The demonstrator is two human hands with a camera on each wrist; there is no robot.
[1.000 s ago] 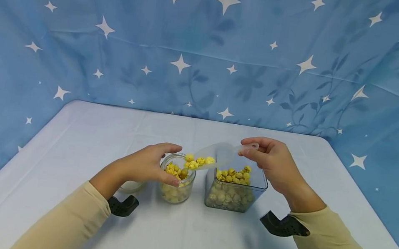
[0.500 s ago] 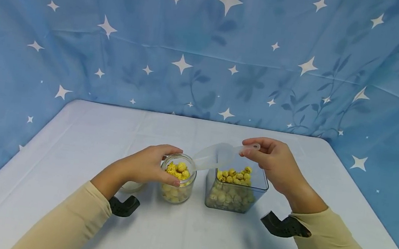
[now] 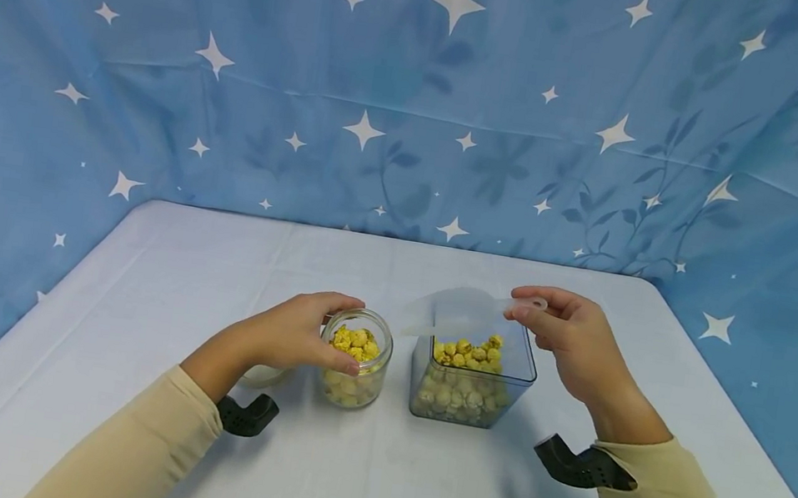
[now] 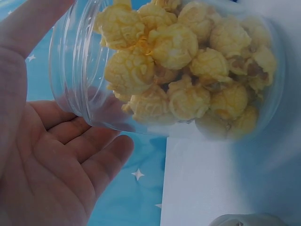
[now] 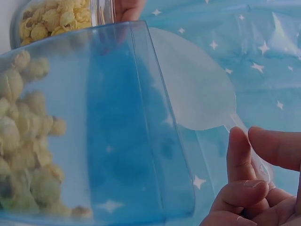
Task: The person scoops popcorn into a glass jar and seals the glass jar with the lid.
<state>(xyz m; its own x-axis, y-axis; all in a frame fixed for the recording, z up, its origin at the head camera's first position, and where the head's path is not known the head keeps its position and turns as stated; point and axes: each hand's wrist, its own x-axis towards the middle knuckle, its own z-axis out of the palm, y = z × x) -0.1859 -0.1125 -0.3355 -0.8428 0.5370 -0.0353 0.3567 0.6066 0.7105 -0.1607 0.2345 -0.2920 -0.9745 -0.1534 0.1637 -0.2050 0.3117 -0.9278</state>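
Observation:
In the head view my left hand (image 3: 293, 328) holds a round glass jar (image 3: 367, 386) near its rim, thumb in front and fingers behind. Yellow popcorn (image 4: 171, 61) fills much of the jar in the left wrist view. My right hand (image 3: 576, 340) pinches the handle of a translucent white scoop (image 3: 462, 312), which hangs tilted over a clear bluish square container (image 3: 439, 406). The scoop's bowl, seen past the container wall in the right wrist view, shows no popcorn. More popcorn (image 5: 28, 136) lies heaped inside the container, just right of the jar.
A pale round object (image 3: 264, 375) lies on the white-covered table (image 3: 215, 267), partly hidden behind my left wrist. A blue curtain (image 3: 283, 40) with white stars hangs along the table's back and sides. Dark wrist cameras sit under both forearms.
Popcorn has dropped from the scoop into the jar. The scoop and right hand have then moved right, away from the jar and over the square container. The left hand stays on the jar.

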